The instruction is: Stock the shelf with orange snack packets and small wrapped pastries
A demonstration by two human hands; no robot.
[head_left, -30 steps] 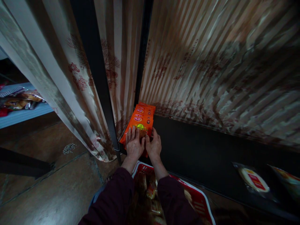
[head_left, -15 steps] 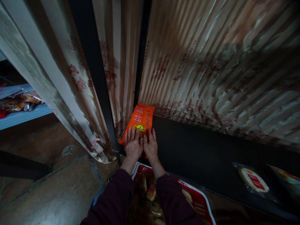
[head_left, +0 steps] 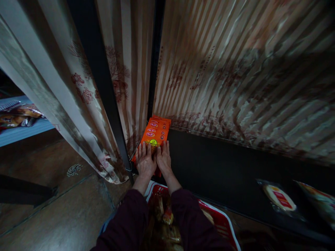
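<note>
Orange snack packets [head_left: 157, 129] lie overlapped in a row at the left end of a black shelf [head_left: 204, 160], tucked against the corner post. My left hand [head_left: 146, 164] rests on the near part of the packets, palm down with its fingers stretched forward. Close beside it, my right hand [head_left: 164, 158] lies on their right side, fingers also extended. Both hands cover part of the near packet, so its lower end is mostly hidden.
Below my forearms stands a red basket with a white rim [head_left: 230, 223], holding wrapped food. A round packaged item [head_left: 280, 198] and another packet [head_left: 318, 198] lie on the shelf's right. Patterned curtains [head_left: 196, 69] hang behind; a dark post [head_left: 101, 66] rises at left.
My right hand's fingers have straightened and drawn closer together on the packets. The view has shifted slightly; the packets stay in the same corner.
</note>
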